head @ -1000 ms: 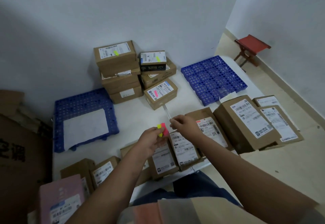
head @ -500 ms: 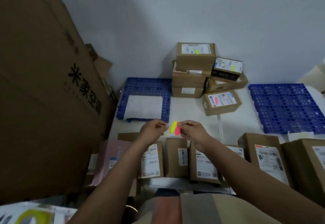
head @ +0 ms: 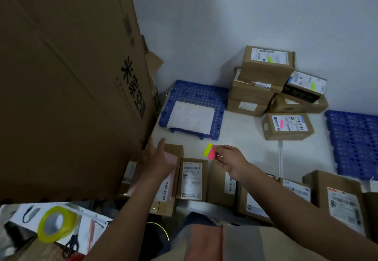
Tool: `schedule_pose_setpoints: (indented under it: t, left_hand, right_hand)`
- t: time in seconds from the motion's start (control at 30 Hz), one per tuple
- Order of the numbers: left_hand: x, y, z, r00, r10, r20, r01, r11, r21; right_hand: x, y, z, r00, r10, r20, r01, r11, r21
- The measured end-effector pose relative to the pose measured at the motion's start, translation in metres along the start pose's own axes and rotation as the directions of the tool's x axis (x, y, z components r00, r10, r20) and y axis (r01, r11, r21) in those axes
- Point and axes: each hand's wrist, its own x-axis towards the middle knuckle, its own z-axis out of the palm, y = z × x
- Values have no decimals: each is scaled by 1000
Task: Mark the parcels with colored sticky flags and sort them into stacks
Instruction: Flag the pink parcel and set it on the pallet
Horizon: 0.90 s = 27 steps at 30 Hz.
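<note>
The right hand (head: 227, 158) has its grip pinched on the sticky flags (head: 209, 151), a yellow and a pink tab that stick out left of the fingertips, above the row of parcels (head: 192, 181) along the worktop's (head: 241, 131) near edge. The forearm reaches in from the lower right. The left hand (head: 157, 158) hovers with fingers spread and straight, holding nothing, over a pink parcel (head: 169, 179) near the worktop's near left corner, beside a large carton (head: 67, 88). Flagged parcels (head: 268, 64) are stacked at the far edge against the wall
</note>
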Motion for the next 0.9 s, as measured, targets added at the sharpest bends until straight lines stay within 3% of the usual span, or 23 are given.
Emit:
schedule_pose_setpoints:
  t: [0.1,0.2,0.4,0.53,0.7,0.9]
  left_hand:
    - [13,-12,-9,998,-11,-59,-3,973,-230]
    - [19,-20,-17,990,-141,32,138,861,-490]
    - [16,-33,-10,951,-200,238,307,723,-619]
    - [10,-31,-6,945,-172,280,317,702,-638]
    - [10,-25,-13,940,-98,328,295,717,-631]
    - [16,0,-16,968,28,249,120,821,-559]
  right_hand:
    - [-2,1,1,999,35,2,-35,999,19]
    - [-3,8,9,993,102,62,-102,995,-6]
    - [-13,31,51,942,274,193,-237,952,-196]
    - [-12,44,70,907,316,278,-241,932,-272]
    - [-4,44,67,922,283,265,-246,955,-163]
    - [0,30,52,954,218,203,-205,975,-83]
